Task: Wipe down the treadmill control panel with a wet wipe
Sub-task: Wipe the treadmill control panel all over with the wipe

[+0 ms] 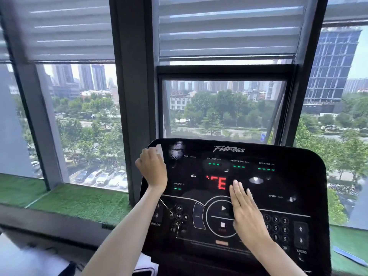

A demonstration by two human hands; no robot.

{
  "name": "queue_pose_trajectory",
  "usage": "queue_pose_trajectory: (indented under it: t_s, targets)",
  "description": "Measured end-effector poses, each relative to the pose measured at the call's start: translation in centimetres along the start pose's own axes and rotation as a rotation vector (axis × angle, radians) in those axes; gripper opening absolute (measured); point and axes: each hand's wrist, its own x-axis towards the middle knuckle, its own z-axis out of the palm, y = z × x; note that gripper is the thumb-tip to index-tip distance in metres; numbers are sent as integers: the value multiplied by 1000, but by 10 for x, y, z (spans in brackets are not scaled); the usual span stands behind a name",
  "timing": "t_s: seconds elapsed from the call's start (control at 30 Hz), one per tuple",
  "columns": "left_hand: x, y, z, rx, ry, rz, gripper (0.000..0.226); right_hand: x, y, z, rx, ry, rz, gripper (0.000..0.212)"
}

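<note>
A person's bare forearms reach up from the bottom of the frame to a treadmill control panel (278, 182), which stands tilted up directly ahead, its long axis running left to right. The right hand (246, 214) lies flat on the lower centre of the panel, fingers straight and together, covering part of the round start and stop control, just left of the number keypad (276, 228); it holds nothing. Farther up, the left hand (152, 168) sits at the panel's top left corner, fingers curled round a white wet wipe (160, 151) pressed to the edge. With the wipe in that corner, most of the panel lies to its right and below, so the sweep likely runs rightward. The panel is glossy black, with a red lit display (221, 183), green readouts and a streaky sheen beside the wipe. Beyond, a window (223, 108) overlooks trees and towers.
</note>
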Motion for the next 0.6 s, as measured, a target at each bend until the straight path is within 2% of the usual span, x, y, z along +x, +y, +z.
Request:
queue_pose_trajectory:
  t_s: [0.1,0.13,0.17,0.23,0.27,0.3,0.37,0.4,0.43,0.5,0.53,0.57,0.6]
  targets:
    - [-8,0,5,107,-38,451,23,-1,0,0,-5,-5,-21,96]
    - [-5,-4,5,114,-42,498,23,-1,0,0,-8,1,-28,96]
    - [-2,-9,5,105,-58,424,21,-1,0,0,-8,8,-33,95]
    - [1,-11,2,31,-22,119,17,-1,0,1,-6,18,-36,93]
    - [-1,-8,2,25,-7,83,18,-2,0,2,-9,19,-37,92]
    - [-5,-2,1,46,-16,166,22,-2,0,3,-12,20,-39,91]
    - [-14,3,5,110,-35,473,29,-3,2,5,-13,41,-50,85]
    - [-12,0,7,114,-41,523,28,-3,3,5,-14,52,-53,82]
    - [-9,-3,7,89,-53,441,25,-3,3,6,-13,57,-56,80]
    - [-7,-4,6,-33,3,61,17,-3,1,7,-5,65,-54,78]
    - [-11,4,5,-47,27,-54,17,-3,0,8,0,72,-48,78]
    - [-16,15,4,-34,34,-26,21,-3,0,9,-1,77,-43,78]
    - [-22,26,4,-22,35,120,28,-3,0,10,-6,75,-41,78]
